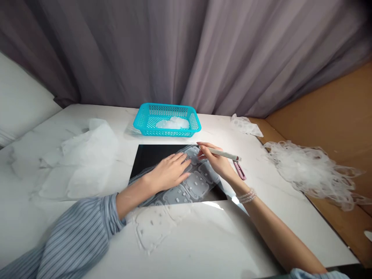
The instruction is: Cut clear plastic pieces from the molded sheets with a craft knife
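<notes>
My left hand (pixel 171 172) lies flat with fingers stretched on a translucent plastic sheet (pixel 200 182) that has rounded outlines and small cut-out shapes. Part of this sheet rests on a black mat (pixel 151 153), and its near end runs over the mat's front edge onto the white table. My right hand (pixel 213 157) grips a pale pen-like tool (pixel 225 154) between thumb and fingers, its rear end pointing right. The tool's working tip is by the sheet's upper part, too small to make out. Just beyond the right wrist lies a pink, slim cutter-like object (pixel 240 170).
A turquoise basket (pixel 138 122) behind the mat holds white translucent pieces (pixel 174 123). To the left lie stacked translucent sheets (pixel 87 159). A heap of stringy clear scraps (pixel 310 170) spreads over the right table edge, near cardboard (pixel 325 108). Another crumpled sheet (pixel 246 126) lies at the back right.
</notes>
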`<state>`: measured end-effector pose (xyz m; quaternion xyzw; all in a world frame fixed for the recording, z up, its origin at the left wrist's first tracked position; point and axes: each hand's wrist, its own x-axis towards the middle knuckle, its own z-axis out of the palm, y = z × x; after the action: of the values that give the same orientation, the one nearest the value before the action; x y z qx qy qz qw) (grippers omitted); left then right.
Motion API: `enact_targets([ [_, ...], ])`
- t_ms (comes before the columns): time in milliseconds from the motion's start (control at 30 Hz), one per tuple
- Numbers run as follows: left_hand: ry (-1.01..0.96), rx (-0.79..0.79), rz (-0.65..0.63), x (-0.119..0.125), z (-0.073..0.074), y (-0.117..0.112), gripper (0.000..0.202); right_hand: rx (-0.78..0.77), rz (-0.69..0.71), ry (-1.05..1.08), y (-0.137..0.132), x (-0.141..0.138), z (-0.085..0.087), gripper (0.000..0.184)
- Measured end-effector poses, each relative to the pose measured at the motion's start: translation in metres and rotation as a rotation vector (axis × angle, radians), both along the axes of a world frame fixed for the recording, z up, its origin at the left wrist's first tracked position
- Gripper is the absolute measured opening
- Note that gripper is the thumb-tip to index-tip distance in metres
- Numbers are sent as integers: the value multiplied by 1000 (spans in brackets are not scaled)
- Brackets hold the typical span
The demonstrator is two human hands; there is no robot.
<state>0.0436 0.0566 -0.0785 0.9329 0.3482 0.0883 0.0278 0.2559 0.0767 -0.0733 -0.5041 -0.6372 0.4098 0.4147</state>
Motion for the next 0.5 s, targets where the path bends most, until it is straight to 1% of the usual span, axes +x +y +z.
enact_targets([
  [67, -12, -2, -3, 0, -11, 2, 45, -17, 2, -14, 0, -3, -6, 36],
  [167, -34, -10, -10, -2, -18, 0, 45, -42, 10, -54, -3, -5, -12, 30],
  [267, -46, -21, -17, -4, -18, 0, 45, -18, 7, -134, -5, -6, -16, 28],
  [400, -33, -20, -10, -4, -17, 1, 44, 109, 69, -307, -5, -9, -21, 30],
  [500, -9, -14, 6, -4, -16, 0, 43, 174, 94, -371, -3, -12, -23, 29],
])
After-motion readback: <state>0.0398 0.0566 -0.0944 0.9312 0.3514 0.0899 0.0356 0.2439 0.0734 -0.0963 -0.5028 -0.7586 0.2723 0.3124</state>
